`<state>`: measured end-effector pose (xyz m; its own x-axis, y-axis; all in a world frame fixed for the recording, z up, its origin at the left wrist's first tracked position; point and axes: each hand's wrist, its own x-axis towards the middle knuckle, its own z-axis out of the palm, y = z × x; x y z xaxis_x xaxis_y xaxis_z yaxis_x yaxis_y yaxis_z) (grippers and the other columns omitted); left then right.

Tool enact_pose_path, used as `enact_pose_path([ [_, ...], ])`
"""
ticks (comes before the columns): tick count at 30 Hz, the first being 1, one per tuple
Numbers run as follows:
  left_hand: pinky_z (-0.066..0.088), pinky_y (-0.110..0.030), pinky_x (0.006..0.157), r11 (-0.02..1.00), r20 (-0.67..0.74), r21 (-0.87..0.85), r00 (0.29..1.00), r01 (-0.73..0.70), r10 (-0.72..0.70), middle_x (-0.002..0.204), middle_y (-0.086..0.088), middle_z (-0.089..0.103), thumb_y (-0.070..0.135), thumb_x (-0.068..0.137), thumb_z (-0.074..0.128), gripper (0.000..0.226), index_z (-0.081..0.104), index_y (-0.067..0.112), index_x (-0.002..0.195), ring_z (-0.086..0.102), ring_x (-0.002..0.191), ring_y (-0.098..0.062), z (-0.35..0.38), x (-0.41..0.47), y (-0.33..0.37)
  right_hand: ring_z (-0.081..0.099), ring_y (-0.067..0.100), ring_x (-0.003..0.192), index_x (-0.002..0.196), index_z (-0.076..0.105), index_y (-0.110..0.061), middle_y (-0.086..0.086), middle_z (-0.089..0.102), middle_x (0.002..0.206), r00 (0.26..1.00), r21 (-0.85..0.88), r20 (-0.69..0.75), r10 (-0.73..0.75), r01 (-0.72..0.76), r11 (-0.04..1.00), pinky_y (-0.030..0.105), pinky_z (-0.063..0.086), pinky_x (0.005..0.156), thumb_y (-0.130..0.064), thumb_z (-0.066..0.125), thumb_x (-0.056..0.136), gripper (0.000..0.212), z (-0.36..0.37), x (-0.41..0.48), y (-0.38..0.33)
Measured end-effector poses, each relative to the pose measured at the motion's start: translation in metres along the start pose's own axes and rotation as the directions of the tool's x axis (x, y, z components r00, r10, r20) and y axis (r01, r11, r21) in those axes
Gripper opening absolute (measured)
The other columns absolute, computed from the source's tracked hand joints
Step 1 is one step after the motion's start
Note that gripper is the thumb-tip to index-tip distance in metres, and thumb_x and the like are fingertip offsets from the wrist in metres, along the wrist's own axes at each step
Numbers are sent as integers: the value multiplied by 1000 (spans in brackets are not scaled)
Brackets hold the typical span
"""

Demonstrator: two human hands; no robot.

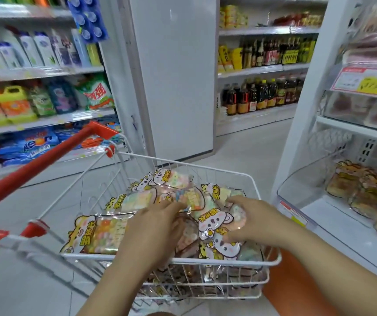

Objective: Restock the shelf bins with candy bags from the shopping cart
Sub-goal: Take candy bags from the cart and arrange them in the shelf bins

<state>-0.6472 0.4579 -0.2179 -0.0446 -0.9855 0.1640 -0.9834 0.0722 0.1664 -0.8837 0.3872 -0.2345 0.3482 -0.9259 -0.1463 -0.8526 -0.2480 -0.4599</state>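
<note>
Two bare hands reach into the white wire shopping cart (208,166), whose basket is heaped with candy bags (105,233). The left hand (157,231) lies with fingers nearly straight on the middle of the heap, gripping nothing. The right hand (253,220), toward the basket's right edge, curls thumb and fingers round a koala-printed bag (212,224). Just beside that edge stands a clear shelf bin (297,190), holding several orange-patterned bags (354,190). The cart's red handle (46,156) rises at the basket's left end.

Cart (205,261) top open; bin (301,190) left half seemingly free.
</note>
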Motion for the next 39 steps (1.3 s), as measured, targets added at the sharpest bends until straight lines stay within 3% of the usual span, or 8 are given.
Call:
enact_pose_path([
  [7, 46, -36, 98, 998, -22, -59, 1000, -2, 1, 139, 22, 52, 46, 100, 48, 40, 45, 46, 139, 54, 123, -14, -4, -3, 2, 59, 18, 111, 119, 58, -41, -8, 62, 124, 934, 129, -343, 105, -64, 990, 35, 49, 90, -49, 82, 69, 56, -49, -19, 1],
  [12, 42, -8, 80, 893, -141, -448, 990, -42, -24, 104, 27, 64, 44, 97, 54, 24, 67, 39, 116, 57, 98, 11, -9, -10, 24, 52, -3, 90, 108, 53, -32, -24, 54, 101, 759, 436, -640, 115, 236, 868, 18, 39, 71, -38, 78, 81, 37, -49, -32, -28],
  [15, 46, -12, 83, 678, -47, -735, 995, 26, -89, 108, 26, 63, 69, 83, 51, 48, 51, 49, 126, 62, 100, 8, -8, -10, 42, 54, -11, 92, 102, 49, -36, -21, 56, 104, 804, 574, -585, 106, 319, 754, 5, 38, 71, -38, 71, 88, 26, -25, -27, -48],
  [17, 53, -23, 89, 416, 8, -905, 982, 87, -187, 126, 11, 62, 74, 76, 62, 63, 43, 50, 131, 67, 103, -2, -4, -5, 46, 65, 7, 89, 102, 49, -39, -9, 63, 105, 849, 689, -514, 124, 322, 650, 23, 51, 79, -38, 64, 94, 17, -11, -22, -53],
  [23, 59, -28, 69, -234, 81, -971, 861, -45, -503, 106, -12, 75, 13, 93, 69, 39, 53, 25, 127, 74, 87, -20, -6, 16, 54, 72, 17, 93, 116, 53, -44, -1, 74, 104, 947, 850, -320, 6, 284, 444, 38, 55, 83, -26, 47, 104, 22, -1, -10, -49],
  [29, 58, -49, 84, -364, 128, -919, 758, -153, -639, 98, -15, 75, 19, 97, 63, 9, 69, 14, 93, 73, 91, -31, -8, 45, 32, 46, 3, 131, 139, 39, -47, -21, 46, 140, 972, 135, 7, -236, 233, 963, 26, 42, 106, -36, 69, 85, 63, 2, 1, -11],
  [33, 51, -62, 95, -359, 92, -911, 746, -204, -659, 109, -19, 73, 22, 102, 56, 12, 65, 15, 106, 72, 100, -34, -2, 50, 23, 29, 8, 143, 149, 28, -47, -20, 20, 160, 950, -192, 68, -304, 312, 931, 41, 35, 115, -59, 69, 77, 84, 24, 8, -10],
  [39, 61, -48, 66, -443, 240, -897, 853, 12, -463, 114, -32, 67, 1, 94, 57, 40, 46, -4, 133, 71, 94, -40, 1, 47, 28, 62, 9, 107, 123, 62, -42, -17, 68, 116, 902, -122, -187, -388, 371, 921, 37, 52, 88, -31, 60, 83, 41, 6, 10, -4],
])
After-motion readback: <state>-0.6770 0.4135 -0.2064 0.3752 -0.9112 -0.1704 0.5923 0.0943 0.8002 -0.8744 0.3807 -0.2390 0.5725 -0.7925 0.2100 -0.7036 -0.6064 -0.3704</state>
